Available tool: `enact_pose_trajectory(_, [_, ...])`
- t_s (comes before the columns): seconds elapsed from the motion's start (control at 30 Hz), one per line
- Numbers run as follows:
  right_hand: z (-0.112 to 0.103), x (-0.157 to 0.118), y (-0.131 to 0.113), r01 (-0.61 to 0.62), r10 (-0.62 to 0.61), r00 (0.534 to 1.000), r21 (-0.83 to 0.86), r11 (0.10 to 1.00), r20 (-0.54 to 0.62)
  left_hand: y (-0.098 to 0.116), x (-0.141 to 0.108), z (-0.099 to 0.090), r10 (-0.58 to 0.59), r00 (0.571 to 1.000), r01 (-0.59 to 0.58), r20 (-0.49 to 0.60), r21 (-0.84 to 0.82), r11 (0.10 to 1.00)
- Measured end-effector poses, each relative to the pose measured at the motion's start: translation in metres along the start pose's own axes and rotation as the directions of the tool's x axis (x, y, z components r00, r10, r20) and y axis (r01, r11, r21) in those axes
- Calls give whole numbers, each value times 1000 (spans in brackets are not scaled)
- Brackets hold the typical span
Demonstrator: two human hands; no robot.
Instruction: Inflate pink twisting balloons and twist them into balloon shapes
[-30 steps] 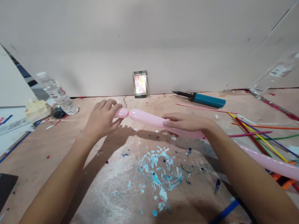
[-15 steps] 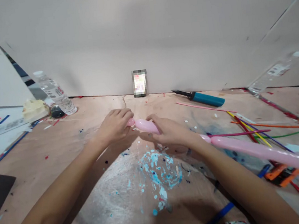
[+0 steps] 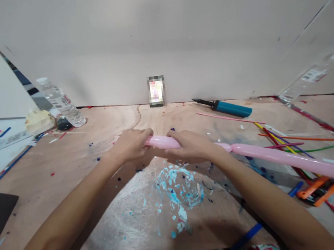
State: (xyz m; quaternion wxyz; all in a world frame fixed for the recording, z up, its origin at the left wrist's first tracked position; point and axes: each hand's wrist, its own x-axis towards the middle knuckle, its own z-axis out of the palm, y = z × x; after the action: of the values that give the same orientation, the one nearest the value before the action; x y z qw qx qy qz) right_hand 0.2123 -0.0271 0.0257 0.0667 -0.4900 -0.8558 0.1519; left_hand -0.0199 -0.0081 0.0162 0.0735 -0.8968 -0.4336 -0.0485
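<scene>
A long pink modelling balloon [image 3: 293,161] runs from between my hands past my right wrist and out toward the right edge. A pinched joint shows in it beside the wrist. My left hand [image 3: 133,144] is closed on the balloon's left end, its fingers curled over it. My right hand [image 3: 189,144] grips the balloon a short way along, thumb below and fingers above. Between the two hands a smooth inflated stretch is visible. Both hands are just over the wooden table [image 3: 105,213]; the part of the balloon under the right palm is hidden.
A phone with a blurred screen [image 3: 157,91] leans on the back wall. A blue hand pump [image 3: 232,109] lies back right, and several uninflated balloons [image 3: 296,138] beside an orange tool [image 3: 318,191]. Plastic bottles [image 3: 62,101] stand at both sides. Blue paint flecks mark the table.
The left hand has moved slightly down and right. The small bubble and pinch that showed by its fingers are no longer visible. The balloon's long right part has swung up a little.
</scene>
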Motion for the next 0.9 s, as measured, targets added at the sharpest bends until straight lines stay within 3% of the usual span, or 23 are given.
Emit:
enact_pose_trajectory(0.17, [6, 2, 2, 68, -68, 998, 31, 997, 7, 10, 2, 1, 150, 988, -148, -40, 41, 988])
enact_pose_trajectory(0.37, [4, 2, 2, 101, -104, 993, 58, 993, 58, 19, 0, -1, 203, 977, -198, -73, 63, 978])
enact_pose_trajectory(0.5, [3, 2, 0, 117, -122, 987, 58, 991, 102, 22, -1, 0, 241, 970, -239, -31, 58, 969])
enact_pose_trajectory(0.6, [4, 3, -1, 157, -158, 983, 23, 987, 92, 20, -1, -1, 194, 980, -190, 46, -85, 978])
enact_pose_trajectory(0.67, [4, 4, -2, 194, -191, 980, -60, 979, 45, 17, -2, -4, 149, 980, -107, 129, -286, 952])
enact_pose_trajectory(0.73, [3, 5, -4, 226, -234, 972, -195, 955, -20, 13, -4, -8, 151, 956, 15, 253, -554, 833])
enact_pose_trajectory(0.8, [2, 6, -7, 240, -283, 955, -337, 910, -85, 9, -5, -12, 193, 912, 178, 361, -773, 609])
enact_pose_trajectory(0.9, [1, 6, -13, 224, -339, 925, -476, 851, -171, 4, -6, -15, 236, 871, 356, 430, -885, 299])
